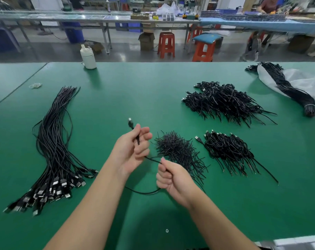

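My left hand (133,150) holds a thin black USB cable (154,160) between thumb and fingers, its plug end (130,122) sticking up above the hand. The cable runs down to my right hand (171,176), which grips it in a closed fist; a loop of it (144,192) hangs below onto the green table (153,98). Just beyond my right hand lies a heap of short black twist ties (178,150).
A long bundle of straight USB cables (54,145) lies at the left. Piles of coiled, tied cables (225,152) (223,101) sit at the right. A banded bundle on a white bag (293,89) is far right. A white bottle (88,57) and rubber bands (35,85) are at the back.
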Motion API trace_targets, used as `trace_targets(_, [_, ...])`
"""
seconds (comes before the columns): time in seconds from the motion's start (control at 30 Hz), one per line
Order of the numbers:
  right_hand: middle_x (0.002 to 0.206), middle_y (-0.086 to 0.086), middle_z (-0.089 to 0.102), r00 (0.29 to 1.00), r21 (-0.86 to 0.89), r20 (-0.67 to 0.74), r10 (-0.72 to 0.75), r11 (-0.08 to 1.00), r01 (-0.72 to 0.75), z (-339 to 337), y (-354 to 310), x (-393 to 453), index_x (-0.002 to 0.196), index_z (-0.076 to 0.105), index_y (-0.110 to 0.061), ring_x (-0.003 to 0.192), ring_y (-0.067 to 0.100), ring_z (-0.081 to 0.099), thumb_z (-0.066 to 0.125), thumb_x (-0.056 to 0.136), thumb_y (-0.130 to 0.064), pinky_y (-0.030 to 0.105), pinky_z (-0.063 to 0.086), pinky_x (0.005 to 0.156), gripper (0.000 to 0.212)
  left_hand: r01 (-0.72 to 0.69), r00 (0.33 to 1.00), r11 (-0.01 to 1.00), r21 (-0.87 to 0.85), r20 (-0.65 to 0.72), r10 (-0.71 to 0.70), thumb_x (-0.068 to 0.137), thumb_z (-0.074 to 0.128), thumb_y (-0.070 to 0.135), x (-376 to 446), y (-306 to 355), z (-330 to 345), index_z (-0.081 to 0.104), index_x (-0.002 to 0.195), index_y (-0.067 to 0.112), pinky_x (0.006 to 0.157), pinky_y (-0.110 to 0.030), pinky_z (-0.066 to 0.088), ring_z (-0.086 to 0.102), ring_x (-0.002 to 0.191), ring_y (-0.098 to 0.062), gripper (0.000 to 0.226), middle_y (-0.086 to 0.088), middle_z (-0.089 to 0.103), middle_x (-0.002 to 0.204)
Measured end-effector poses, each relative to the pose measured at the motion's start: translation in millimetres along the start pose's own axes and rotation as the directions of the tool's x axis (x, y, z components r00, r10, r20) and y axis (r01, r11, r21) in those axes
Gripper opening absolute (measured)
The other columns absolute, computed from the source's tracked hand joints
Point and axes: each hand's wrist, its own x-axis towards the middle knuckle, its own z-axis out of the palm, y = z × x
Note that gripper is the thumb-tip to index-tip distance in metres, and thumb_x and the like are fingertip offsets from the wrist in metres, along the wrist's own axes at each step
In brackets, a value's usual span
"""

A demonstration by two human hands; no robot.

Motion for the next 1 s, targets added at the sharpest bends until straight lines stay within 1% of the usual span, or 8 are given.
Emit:
trace_targets(0.17, [0.050, -0.007, 0.023, 0.999, 0.181, -0.034, -0.014, 0.983, 0.020, -8.8, -19.3, 2.2, 0.066, 0.050, -0.014, 0.042, 0.007, 0.017, 0.052, 0.093, -0.031, 0.023, 0.013, 0.046, 0.032, 0.025, 0.869, 0.781, 0.625, 0.372, -0.326, 0.101, 0.040, 0.031, -11.6, 17.2, -16.4, 0.067, 0.092, 0.000, 0.033, -0.019, 0.024, 0.044, 0.028, -0.010, 0.043, -0.017, 0.072, 0.073])
trace_targets(0.23, [0.051, -0.007, 0.024, 0.999, 0.163, -0.024, -0.041, 0.986, 0.044, -7.3, -28.2, 3.6, 0.068, 0.052, -0.013, 0.043, 0.007, 0.017, 0.050, 0.095, -0.031, 0.024, 0.013, 0.046, 0.032, 0.019, 0.806, 0.535, 0.845, 0.304, -0.508, 0.103, 0.037, 0.032, -13.6, 17.5, -19.8, 0.066, 0.101, -0.004, 0.034, -0.021, 0.035, 0.055, 0.035, -0.013, 0.046, -0.018, 0.074, 0.082])
trace_targets(0.33, [0.050, -0.007, 0.025, 0.994, 0.035, -0.023, -0.103, 0.994, 0.104, -2.6, -38.3, 6.3, 0.075, 0.051, -0.011, 0.043, 0.007, 0.018, 0.043, 0.102, -0.026, 0.024, 0.014, 0.047, 0.033, 0.135, 0.871, 0.265, 0.955, 0.013, -0.491, 0.108, 0.034, 0.031, -12.8, 6.8, -16.9, 0.062, 0.111, -0.003, 0.045, -0.024, 0.052, 0.069, 0.054, -0.022, 0.044, -0.019, 0.075, 0.094])
trace_targets(0.5, [0.053, -0.006, 0.024, 0.991, -0.296, 0.054, -0.126, 0.945, 0.136, 9.1, -29.3, 0.8, 0.078, 0.050, -0.014, 0.048, 0.011, 0.015, 0.039, 0.106, -0.023, 0.027, 0.012, 0.049, 0.031, 0.071, 0.997, 0.884, 0.462, -0.056, -0.051, 0.108, 0.030, 0.029, 3.6, -13.9, -5.9, 0.057, 0.115, -0.003, 0.070, -0.032, 0.061, 0.074, 0.081, -0.025, 0.042, -0.019, 0.072, 0.103])
trace_targets(0.57, [0.053, -0.006, 0.025, 0.992, -0.340, 0.077, -0.097, 0.933, 0.118, 12.5, -20.2, -0.2, 0.079, 0.050, -0.014, 0.048, 0.011, 0.015, 0.040, 0.107, -0.022, 0.027, 0.013, 0.049, 0.031, -0.017, 0.995, 0.982, 0.187, -0.093, 0.035, 0.108, 0.027, 0.029, 9.6, -19.6, 0.9, 0.055, 0.116, -0.006, 0.075, -0.034, 0.062, 0.074, 0.087, -0.027, 0.046, -0.019, 0.073, 0.101])
trace_targets(0.67, [0.054, -0.006, 0.025, 0.996, -0.401, 0.045, -0.074, 0.912, 0.086, 12.0, -14.1, 1.4, 0.078, 0.050, -0.014, 0.049, 0.011, 0.016, 0.041, 0.106, -0.022, 0.026, 0.014, 0.049, 0.031, -0.046, 0.994, 0.999, -0.023, -0.103, 0.044, 0.108, 0.030, 0.029, 11.7, -24.3, 7.8, 0.059, 0.107, -0.003, 0.052, -0.023, 0.056, 0.070, 0.062, -0.015, 0.044, -0.010, 0.074, 0.079])
trace_targets(0.73, [0.054, -0.007, 0.026, 0.997, -0.440, 0.016, -0.075, 0.895, 0.074, 7.4, -16.2, 2.3, 0.076, 0.050, -0.014, 0.050, 0.010, 0.018, 0.040, 0.107, -0.023, 0.026, 0.015, 0.050, 0.033, -0.040, 0.996, 0.999, -0.009, -0.083, 0.040, 0.106, 0.035, 0.029, 10.2, -22.2, 8.0, 0.060, 0.103, 0.002, 0.035, -0.017, 0.034, 0.044, 0.037, -0.004, 0.037, 0.003, 0.060, 0.059])
trace_targets(1.0, [0.058, -0.004, 0.023, 1.000, -0.362, 0.000, -0.008, 0.932, 0.007, -4.6, -31.9, -0.2, 0.069, 0.051, -0.017, 0.052, 0.012, 0.017, 0.042, 0.106, -0.024, 0.024, 0.017, 0.050, 0.039, -0.081, 0.922, 0.888, 0.453, 0.373, -0.106, 0.101, 0.047, 0.029, -4.6, -8.7, -6.6, 0.067, 0.096, -0.006, 0.039, -0.020, 0.021, 0.023, 0.031, -0.007, 0.041, -0.006, 0.048, 0.045])
